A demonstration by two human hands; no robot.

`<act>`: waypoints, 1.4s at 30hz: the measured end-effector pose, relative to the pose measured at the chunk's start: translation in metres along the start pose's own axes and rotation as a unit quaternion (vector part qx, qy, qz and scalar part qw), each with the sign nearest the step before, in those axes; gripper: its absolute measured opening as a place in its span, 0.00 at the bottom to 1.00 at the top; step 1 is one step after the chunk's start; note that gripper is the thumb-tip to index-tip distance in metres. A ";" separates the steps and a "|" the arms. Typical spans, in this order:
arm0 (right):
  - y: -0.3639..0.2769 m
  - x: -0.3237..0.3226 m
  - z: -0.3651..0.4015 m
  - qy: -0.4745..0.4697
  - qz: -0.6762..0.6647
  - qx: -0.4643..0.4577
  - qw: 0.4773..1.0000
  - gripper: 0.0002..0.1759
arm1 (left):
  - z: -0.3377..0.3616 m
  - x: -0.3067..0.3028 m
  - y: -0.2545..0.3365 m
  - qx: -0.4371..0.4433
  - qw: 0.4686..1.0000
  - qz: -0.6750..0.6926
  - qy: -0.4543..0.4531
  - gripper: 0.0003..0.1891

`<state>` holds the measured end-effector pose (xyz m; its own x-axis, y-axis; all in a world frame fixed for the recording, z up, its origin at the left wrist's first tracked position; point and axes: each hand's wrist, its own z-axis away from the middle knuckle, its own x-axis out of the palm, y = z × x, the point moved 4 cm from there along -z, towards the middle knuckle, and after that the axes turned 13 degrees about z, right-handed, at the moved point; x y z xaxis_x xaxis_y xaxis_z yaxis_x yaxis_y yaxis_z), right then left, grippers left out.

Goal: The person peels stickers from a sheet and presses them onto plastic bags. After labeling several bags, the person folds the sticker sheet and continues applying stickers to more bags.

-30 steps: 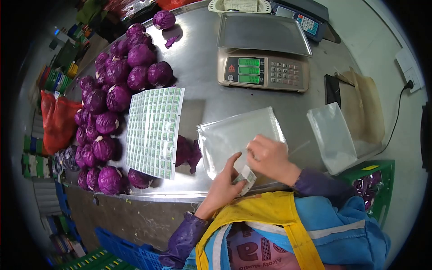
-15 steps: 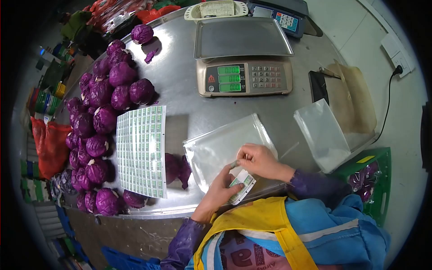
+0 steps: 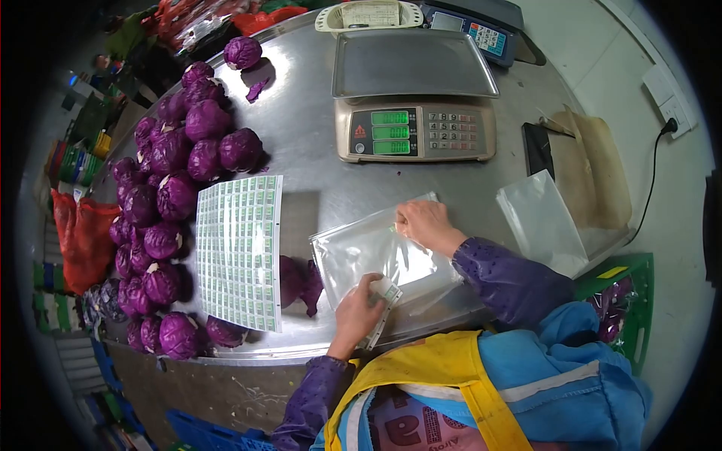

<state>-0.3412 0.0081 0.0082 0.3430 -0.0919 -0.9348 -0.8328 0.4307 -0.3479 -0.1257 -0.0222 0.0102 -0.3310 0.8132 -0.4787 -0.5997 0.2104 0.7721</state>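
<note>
Head view: small green sticker (image 3: 392, 228) at the clear bags (image 3: 340, 252)

Only the head camera fed my station. I logged the right hand (image 3: 426, 224) over the far part of the clear bags, its fingers bunched together at the small green sticker. I could not tell whether they pinched it or pressed it down. The left hand (image 3: 356, 316) had its thumb and fingers closed on a label strip (image 3: 388, 292), at the near edge of the same bags.

The bags lay flat on the metal table (image 3: 301, 135). I noted a large sticker sheet (image 3: 239, 255) left of them, beside the heap of purple cabbages (image 3: 170, 150). Beyond the bags stood a scale (image 3: 414, 131), its display lit green. A second bag stack (image 3: 540, 222) lay to the right, near a green crate (image 3: 641, 323) below the table edge.
</note>
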 end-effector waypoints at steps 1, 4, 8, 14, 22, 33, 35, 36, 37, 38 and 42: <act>0.004 -0.004 0.000 -0.002 0.050 0.014 0.999 0.09 | 0.000 0.000 0.001 0.005 1.000 -0.002 0.001 0.23; 0.022 -0.026 0.014 0.020 0.094 0.041 0.995 0.10 | 0.001 0.001 -0.001 0.014 1.000 -0.003 0.006 0.23; 0.025 -0.037 0.045 0.010 0.014 -0.159 0.987 0.15 | 0.001 0.001 -0.002 0.018 1.000 0.005 0.022 0.23; 0.045 -0.013 0.041 -0.086 -0.072 -0.135 0.984 0.08 | 0.014 -0.009 0.004 0.000 0.967 0.251 -0.047 0.24; 0.062 -0.047 -0.027 -0.142 -0.442 0.114 0.879 0.09 | 0.032 -0.035 0.048 0.005 0.891 0.452 -0.044 0.36; -0.043 -0.060 0.028 0.030 -0.270 -0.206 0.940 0.04 | 0.006 -0.033 0.035 0.018 0.927 0.374 -0.023 0.21; -0.055 -0.057 0.042 0.079 -0.187 -0.290 0.935 0.06 | 0.003 -0.034 0.040 0.010 0.927 0.374 -0.034 0.21; -0.059 -0.059 0.047 0.078 -0.155 -0.295 0.940 0.07 | 0.003 -0.034 0.041 0.003 0.926 0.374 -0.043 0.21; -0.063 -0.060 0.051 0.077 -0.124 -0.301 0.942 0.09 | 0.002 -0.033 0.040 0.003 0.927 0.373 -0.042 0.21; -0.064 -0.061 0.054 0.079 -0.128 -0.306 0.940 0.09 | 0.001 -0.030 0.038 -0.006 0.923 0.380 -0.060 0.21; -0.064 -0.057 0.058 0.101 -0.097 -0.318 0.938 0.10 | 0.002 -0.037 0.052 0.020 0.957 0.280 -0.072 0.18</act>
<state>-0.2821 0.0373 0.0883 0.4789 -0.3084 -0.8219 -0.8760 -0.2284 -0.4248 -0.1429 -0.0401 0.0685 -0.4872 0.8700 0.0758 -0.3282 -0.2629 0.9073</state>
